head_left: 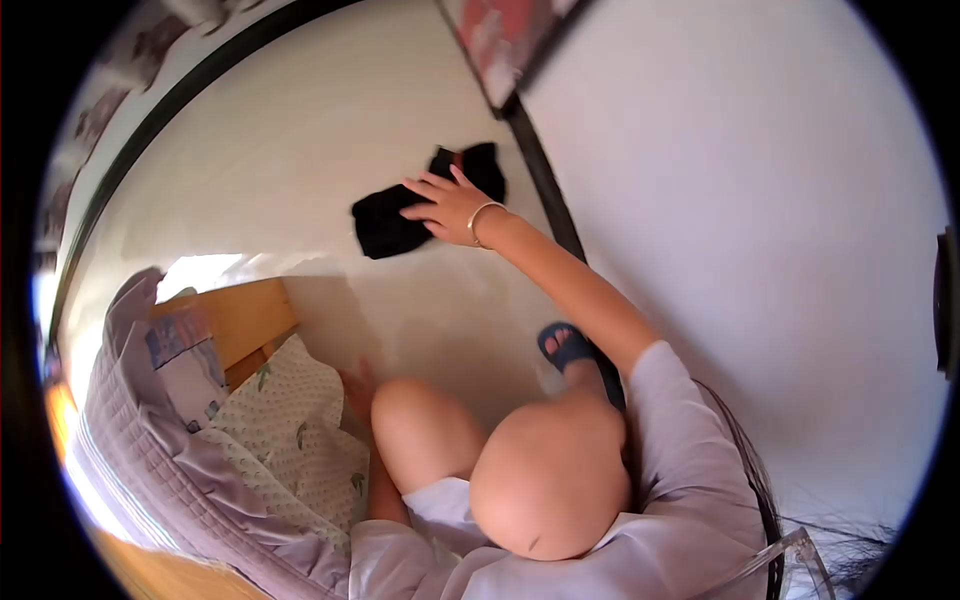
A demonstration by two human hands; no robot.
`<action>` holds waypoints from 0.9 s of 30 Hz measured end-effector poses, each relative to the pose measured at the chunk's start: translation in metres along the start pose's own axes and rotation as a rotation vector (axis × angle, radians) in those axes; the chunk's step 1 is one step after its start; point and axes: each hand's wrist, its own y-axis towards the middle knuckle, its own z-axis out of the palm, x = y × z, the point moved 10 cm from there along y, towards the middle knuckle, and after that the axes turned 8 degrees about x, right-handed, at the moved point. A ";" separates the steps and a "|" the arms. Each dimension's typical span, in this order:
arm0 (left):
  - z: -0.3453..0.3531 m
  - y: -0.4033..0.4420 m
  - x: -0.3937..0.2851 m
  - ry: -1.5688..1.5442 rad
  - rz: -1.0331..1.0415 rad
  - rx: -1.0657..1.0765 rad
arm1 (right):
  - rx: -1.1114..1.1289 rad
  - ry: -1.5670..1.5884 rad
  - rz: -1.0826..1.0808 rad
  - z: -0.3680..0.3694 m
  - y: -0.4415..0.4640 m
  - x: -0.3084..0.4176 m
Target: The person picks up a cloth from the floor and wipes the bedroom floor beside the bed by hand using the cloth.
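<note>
Under the right hand [452,209], fingers apart, black cloth [382,226] lies on the floor [260,140], not lifted yet; left hand [358,390], can't tell tbh.

- Pale floor [290,120] lies open to the left of the black cloth [388,222] and beyond it, room enough for a hand to slide in.
- The wall [750,170] and its dark skirting [543,178] close off the right.
- The wooden bed frame [240,318] and hanging quilt [165,430] bar the near left.
- Raised knees [550,475] (a sandal [571,350] sits just past them) narrow the way between body and cloth.
</note>
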 end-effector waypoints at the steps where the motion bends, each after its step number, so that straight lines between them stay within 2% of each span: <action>1: -0.010 0.004 0.000 -0.090 -0.041 0.082 | -0.243 0.266 -0.014 -0.036 -0.038 0.002; 2: -0.019 0.009 -0.002 -0.140 -0.079 0.155 | -0.432 0.471 -0.043 -0.065 -0.086 0.004; 3: -0.026 0.016 -0.004 -0.164 -0.092 0.200 | -0.515 0.657 -0.027 -0.083 -0.139 0.005; 6: -0.032 0.020 -0.010 -0.163 -0.110 0.271 | -0.736 0.791 0.315 -0.052 -0.288 -0.012; 8: -0.033 0.018 -0.012 -0.156 -0.128 0.303 | -0.660 0.712 0.614 -0.007 -0.361 -0.009; 11: -0.037 0.011 -0.013 -0.148 -0.127 0.342 | -0.650 0.898 0.703 0.079 -0.408 0.004; 13: -0.041 0.014 -0.014 -0.147 -0.118 0.355 | -0.255 0.624 0.739 0.119 -0.393 0.018; 17: -0.046 0.012 -0.022 -0.182 -0.091 0.389 | -0.298 0.676 0.557 0.132 -0.312 -0.011; 19: -0.048 0.008 -0.025 -0.239 -0.094 0.371 | -0.412 0.563 0.409 0.113 -0.245 -0.033; 21: -0.051 0.008 -0.017 -0.326 -0.130 0.305 | -0.422 0.425 0.243 0.085 -0.174 -0.042; 23: -0.045 0.007 -0.019 -0.322 -0.140 0.365 | -0.282 0.152 0.409 0.073 -0.104 -0.056; 24: -0.045 0.001 -0.014 -0.317 -0.186 0.374 | -0.300 0.148 0.365 0.070 -0.070 -0.059; 25: -0.051 0.002 -0.018 -0.314 -0.140 0.328 | -0.314 0.149 0.323 0.068 -0.039 -0.064; 26: -0.058 0.004 -0.024 -0.313 -0.094 0.276 | -0.237 0.178 0.321 0.077 -0.010 -0.069; 27: -0.059 0.003 -0.019 -0.311 -0.140 0.281 | -0.163 0.200 0.316 0.085 0.016 -0.069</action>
